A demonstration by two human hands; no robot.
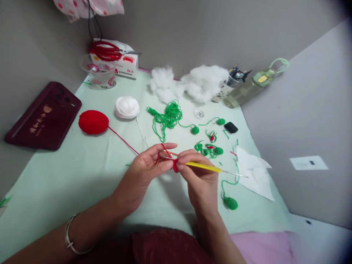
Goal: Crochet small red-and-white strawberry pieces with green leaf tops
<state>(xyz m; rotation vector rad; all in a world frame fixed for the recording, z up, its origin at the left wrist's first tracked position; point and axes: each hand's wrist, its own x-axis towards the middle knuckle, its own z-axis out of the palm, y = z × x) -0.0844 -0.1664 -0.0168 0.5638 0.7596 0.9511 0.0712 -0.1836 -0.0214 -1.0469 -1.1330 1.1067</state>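
Observation:
My right hand (199,176) is closed around a crochet hook (205,167) with a yellow handle, its metal tip pointing left. Between the fingertips of both hands sits a small piece of red crochet (175,165). My left hand (148,165) pinches that piece, and red yarn runs over its raised index finger. From there the strand leads back to a red yarn ball (94,122) at the left. A thin orange-brown tool shows behind the fingertips; its kind I cannot make out. The loop on the hook is partly hidden by the fingers.
White yarn (127,107), tangled green yarn (168,116) and white stuffing (205,82) lie farther back. Small green crochet balls (230,203) and white paper (253,172) are at right. A phone (44,115), red scissors (108,51), a plastic cup (101,79) and a bottle (250,88) stand around.

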